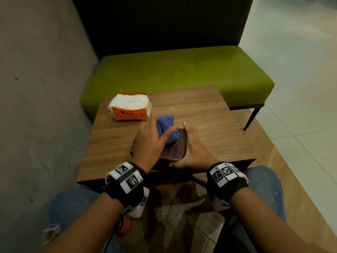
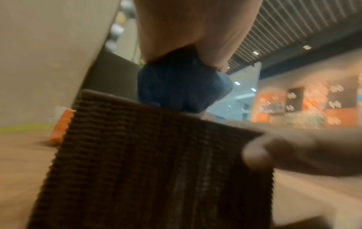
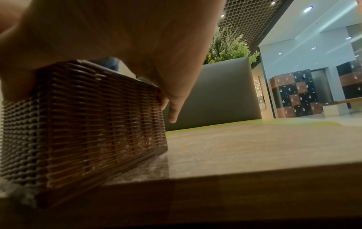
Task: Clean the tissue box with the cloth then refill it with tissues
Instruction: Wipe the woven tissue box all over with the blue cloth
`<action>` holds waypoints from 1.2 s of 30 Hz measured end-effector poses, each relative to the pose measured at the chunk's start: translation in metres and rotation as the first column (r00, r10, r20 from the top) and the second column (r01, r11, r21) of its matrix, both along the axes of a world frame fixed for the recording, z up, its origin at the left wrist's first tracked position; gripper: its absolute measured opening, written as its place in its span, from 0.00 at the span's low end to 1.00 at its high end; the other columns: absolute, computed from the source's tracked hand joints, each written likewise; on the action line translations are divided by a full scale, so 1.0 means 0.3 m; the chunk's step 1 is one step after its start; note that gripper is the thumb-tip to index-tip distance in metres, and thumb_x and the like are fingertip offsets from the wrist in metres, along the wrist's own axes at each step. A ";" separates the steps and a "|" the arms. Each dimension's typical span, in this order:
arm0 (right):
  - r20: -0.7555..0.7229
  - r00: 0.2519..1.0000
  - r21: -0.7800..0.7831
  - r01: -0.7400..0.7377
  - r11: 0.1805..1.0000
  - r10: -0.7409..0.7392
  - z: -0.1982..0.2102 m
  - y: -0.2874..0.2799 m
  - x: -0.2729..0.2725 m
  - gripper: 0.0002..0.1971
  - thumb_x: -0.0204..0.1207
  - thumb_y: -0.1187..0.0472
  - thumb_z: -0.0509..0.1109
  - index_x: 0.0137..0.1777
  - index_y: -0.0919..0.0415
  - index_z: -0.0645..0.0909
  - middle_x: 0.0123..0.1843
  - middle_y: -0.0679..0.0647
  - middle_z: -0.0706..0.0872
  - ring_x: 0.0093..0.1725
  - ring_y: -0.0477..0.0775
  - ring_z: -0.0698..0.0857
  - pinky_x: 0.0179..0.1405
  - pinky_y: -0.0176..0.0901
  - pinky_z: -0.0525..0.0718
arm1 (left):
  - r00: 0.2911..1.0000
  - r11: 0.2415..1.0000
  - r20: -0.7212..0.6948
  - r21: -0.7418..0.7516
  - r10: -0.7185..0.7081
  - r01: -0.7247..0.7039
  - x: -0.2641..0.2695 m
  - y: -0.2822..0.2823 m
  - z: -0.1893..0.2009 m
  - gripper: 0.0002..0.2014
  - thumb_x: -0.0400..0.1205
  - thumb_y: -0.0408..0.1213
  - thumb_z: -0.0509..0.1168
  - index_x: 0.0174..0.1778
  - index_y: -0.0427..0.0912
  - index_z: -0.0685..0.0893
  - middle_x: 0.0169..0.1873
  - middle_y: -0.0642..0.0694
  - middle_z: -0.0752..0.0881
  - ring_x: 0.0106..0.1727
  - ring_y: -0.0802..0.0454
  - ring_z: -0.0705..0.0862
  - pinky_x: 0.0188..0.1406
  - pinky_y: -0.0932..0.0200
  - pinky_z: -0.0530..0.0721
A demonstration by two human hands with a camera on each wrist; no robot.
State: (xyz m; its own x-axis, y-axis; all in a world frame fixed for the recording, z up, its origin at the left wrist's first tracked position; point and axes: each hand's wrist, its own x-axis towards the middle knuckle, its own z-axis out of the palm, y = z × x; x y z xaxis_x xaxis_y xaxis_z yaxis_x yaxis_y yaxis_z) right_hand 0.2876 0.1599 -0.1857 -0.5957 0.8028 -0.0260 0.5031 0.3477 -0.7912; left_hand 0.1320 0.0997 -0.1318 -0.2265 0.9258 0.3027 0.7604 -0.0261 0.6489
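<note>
A brown woven tissue box (image 1: 175, 148) stands near the front edge of the wooden table (image 1: 113, 139). My left hand (image 1: 155, 134) grips a bunched blue cloth (image 1: 165, 125) and presses it on the box top. The left wrist view shows the cloth (image 2: 182, 86) squeezed under my palm, above the box (image 2: 147, 162). My right hand (image 1: 191, 147) holds the box, fingers along its right side and thumb on the near face. In the right wrist view my fingers (image 3: 176, 105) curl round the far corner of the box (image 3: 88, 124). An orange pack of white tissues (image 1: 130, 108) lies at the table's back left.
A green bench (image 1: 182, 70) with a dark backrest stands right behind the table. A concrete wall (image 1: 36, 88) runs along the left. Pale dust (image 1: 198, 125) marks the table to the right of the box. Tiled floor (image 1: 300, 88) lies to the right.
</note>
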 end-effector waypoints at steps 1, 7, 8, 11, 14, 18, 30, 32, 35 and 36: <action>-0.025 1.000 -0.025 -0.004 1.000 0.004 -0.004 -0.002 0.001 0.72 0.49 0.41 0.85 0.85 0.61 0.41 0.84 0.58 0.51 0.83 0.53 0.55 0.82 0.50 0.61 | 0.992 0.992 -0.079 -0.084 -0.097 0.090 0.024 -0.028 -0.023 0.24 0.76 0.63 0.62 0.58 0.48 0.74 0.51 0.54 0.75 0.52 0.53 0.75 0.50 0.58 0.73; -0.136 0.991 0.008 0.021 1.000 -0.019 -0.046 -0.006 0.007 0.66 0.45 0.38 0.80 0.81 0.63 0.52 0.77 0.58 0.61 0.75 0.49 0.67 0.75 0.40 0.69 | 0.795 0.934 -0.527 0.004 -0.301 0.357 -0.058 -0.110 -0.120 0.27 0.77 0.55 0.62 0.73 0.51 0.72 0.60 0.52 0.83 0.51 0.53 0.75 0.47 0.57 0.65; -0.145 0.989 0.011 0.023 1.000 -0.021 -0.045 -0.006 0.005 0.66 0.45 0.40 0.82 0.81 0.61 0.53 0.77 0.56 0.61 0.75 0.49 0.67 0.76 0.42 0.70 | 0.809 0.949 -0.527 0.014 -0.261 0.315 -0.091 -0.089 -0.120 0.23 0.77 0.54 0.61 0.66 0.49 0.77 0.53 0.51 0.85 0.48 0.51 0.76 0.46 0.57 0.64; -0.145 0.989 -0.002 0.019 1.000 -0.019 -0.049 -0.008 -0.005 0.64 0.46 0.46 0.87 0.80 0.58 0.53 0.74 0.51 0.61 0.74 0.51 0.69 0.75 0.51 0.74 | 0.941 0.992 -0.334 0.084 -0.059 0.092 -0.145 -0.032 -0.116 0.15 0.74 0.54 0.63 0.45 0.44 0.81 0.40 0.48 0.83 0.46 0.50 0.77 0.48 0.50 0.73; -0.152 0.988 -0.007 0.021 1.000 -0.022 -0.052 -0.014 -0.009 0.62 0.49 0.43 0.83 0.80 0.60 0.53 0.74 0.50 0.62 0.73 0.49 0.69 0.75 0.45 0.72 | 0.966 0.968 -0.136 0.098 -0.218 0.232 -0.033 -0.085 -0.134 0.15 0.71 0.48 0.69 0.48 0.46 0.79 0.60 0.45 0.83 0.68 0.53 0.73 0.70 0.54 0.72; -0.155 0.987 0.024 0.046 0.999 -0.041 -0.065 -0.020 -0.008 0.58 0.56 0.41 0.77 0.81 0.64 0.53 0.75 0.57 0.65 0.74 0.52 0.69 0.76 0.46 0.69 | 0.897 0.889 -0.135 0.132 -0.422 0.438 0.025 -0.165 -0.152 0.17 0.72 0.39 0.71 0.56 0.46 0.76 0.63 0.54 0.80 0.64 0.55 0.78 0.68 0.60 0.74; -0.126 0.990 0.049 0.071 0.996 -0.065 -0.055 -0.018 -0.010 0.62 0.50 0.48 0.86 0.80 0.59 0.53 0.73 0.53 0.66 0.73 0.50 0.68 0.75 0.50 0.72 | 0.904 0.923 -0.248 0.077 -0.349 0.377 -0.067 -0.113 -0.154 0.16 0.76 0.45 0.68 0.58 0.45 0.84 0.60 0.45 0.85 0.64 0.52 0.79 0.69 0.51 0.74; -0.112 0.991 0.058 0.074 0.996 -0.067 -0.049 -0.017 -0.016 0.62 0.48 0.48 0.88 0.79 0.59 0.54 0.71 0.51 0.66 0.71 0.48 0.67 0.74 0.47 0.71 | 0.990 0.990 -0.093 0.078 -0.110 0.117 -0.153 -0.090 -0.142 0.14 0.76 0.44 0.70 0.55 0.44 0.85 0.54 0.46 0.86 0.56 0.53 0.82 0.59 0.49 0.81; -0.084 0.992 0.091 0.103 0.991 -0.095 -0.052 -0.007 -0.033 0.61 0.48 0.47 0.88 0.78 0.59 0.56 0.70 0.50 0.67 0.70 0.47 0.68 0.72 0.45 0.72 | 0.985 0.973 0.001 0.153 0.174 -0.172 -0.156 -0.086 -0.145 0.09 0.76 0.40 0.73 0.48 0.41 0.86 0.42 0.47 0.86 0.43 0.51 0.84 0.45 0.53 0.84; -0.077 0.991 0.095 0.114 0.989 -0.107 -0.056 -0.006 -0.037 0.61 0.49 0.47 0.88 0.79 0.59 0.56 0.70 0.51 0.68 0.70 0.47 0.69 0.72 0.44 0.71 | 0.988 0.976 -0.006 0.160 0.152 -0.149 -0.102 -0.094 -0.148 0.09 0.76 0.41 0.73 0.49 0.42 0.86 0.43 0.49 0.86 0.46 0.51 0.85 0.47 0.57 0.83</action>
State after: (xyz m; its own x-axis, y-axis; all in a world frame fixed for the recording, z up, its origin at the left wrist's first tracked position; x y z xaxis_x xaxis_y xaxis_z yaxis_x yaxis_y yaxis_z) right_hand 0.2766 0.1582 -0.2024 -0.5008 0.8602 0.0965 0.4862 0.3718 -0.7908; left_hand 0.1016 0.0715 -0.1761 -0.3529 0.8213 0.4482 0.7750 -0.0119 0.6319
